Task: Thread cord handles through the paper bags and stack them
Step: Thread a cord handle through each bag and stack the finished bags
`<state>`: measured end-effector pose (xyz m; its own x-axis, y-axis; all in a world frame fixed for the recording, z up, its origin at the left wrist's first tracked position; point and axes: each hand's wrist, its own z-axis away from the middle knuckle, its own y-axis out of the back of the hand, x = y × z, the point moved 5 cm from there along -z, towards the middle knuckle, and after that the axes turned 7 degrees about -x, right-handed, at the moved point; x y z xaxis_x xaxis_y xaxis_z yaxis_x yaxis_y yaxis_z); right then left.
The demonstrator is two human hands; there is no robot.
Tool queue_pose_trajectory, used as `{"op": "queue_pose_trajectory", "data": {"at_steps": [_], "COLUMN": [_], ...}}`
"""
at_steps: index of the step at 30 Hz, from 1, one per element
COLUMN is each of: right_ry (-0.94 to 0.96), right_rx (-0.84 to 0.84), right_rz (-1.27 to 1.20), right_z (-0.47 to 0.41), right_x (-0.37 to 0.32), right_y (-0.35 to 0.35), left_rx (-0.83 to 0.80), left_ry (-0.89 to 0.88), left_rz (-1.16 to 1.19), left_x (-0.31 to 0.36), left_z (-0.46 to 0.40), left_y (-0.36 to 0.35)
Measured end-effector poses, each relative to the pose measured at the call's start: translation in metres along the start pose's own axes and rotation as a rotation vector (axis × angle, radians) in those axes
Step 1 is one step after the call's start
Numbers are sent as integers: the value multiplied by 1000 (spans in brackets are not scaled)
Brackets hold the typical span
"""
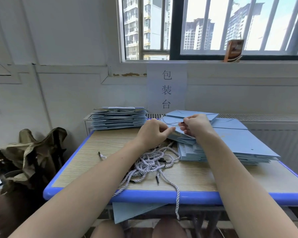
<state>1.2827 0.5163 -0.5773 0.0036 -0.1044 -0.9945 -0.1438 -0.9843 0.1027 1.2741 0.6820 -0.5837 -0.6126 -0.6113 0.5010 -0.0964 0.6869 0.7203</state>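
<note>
Head camera is showing me a pale blue paper bag [182, 117] lifted off the pile, and I am threading a white twisted cord [170, 123] along its upper edge; this is the bag in hand, sitting between my two hands above the far part of the desk [110, 148]. I am judging the job as partly done: beyond my left hand [152, 133] a stack of finished bags [118, 120] is lying with a cord handle showing on top, while under and to the outside of my right hand [196, 126] a thick pile of flat bags [230, 146] is waiting, one with an empty hole visible. Nearer to me than both hands, a tangle of loose cords [150, 164] is spilling over the desk's blue edge, so plenty is left.

My left hand is curling with thumb and forefinger pinching the bag's edge. My right hand is bunching tight, fingers pinching the black-tipped end of the cord against the bag. The hands are working close together, almost touching.
</note>
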Motion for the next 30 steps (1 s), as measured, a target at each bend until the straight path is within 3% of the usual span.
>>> {"op": "queue_pose_trajectory", "data": {"at_steps": [9, 12, 15, 18, 21, 25, 30], "right_ry": [-65, -93, -131, -152, -94, 145, 332], "right_rx": [63, 8, -146, -278, -341, -214, -15], "right_rz": [238, 93, -231, -452, -502, -315, 291], "right_z": [1, 0, 0, 3, 7, 7, 3], "right_x": [-1, 0, 2, 2, -3, -12, -12], "right_y": [14, 8, -6, -20, -27, -18, -11], "left_rx": [-140, -113, -103, -75, -21, -27, -3], "left_ry": [-77, -47, 24, 20, 107, 294, 375], "left_rz": [87, 80, 120, 346, 549, 690, 771], "left_x": [10, 8, 6, 10, 4, -12, -21], "left_z": [1, -1, -4, -4, -4, -3, -3], "left_y": [-12, -10, -7, -2, 3, 1, 0]}}
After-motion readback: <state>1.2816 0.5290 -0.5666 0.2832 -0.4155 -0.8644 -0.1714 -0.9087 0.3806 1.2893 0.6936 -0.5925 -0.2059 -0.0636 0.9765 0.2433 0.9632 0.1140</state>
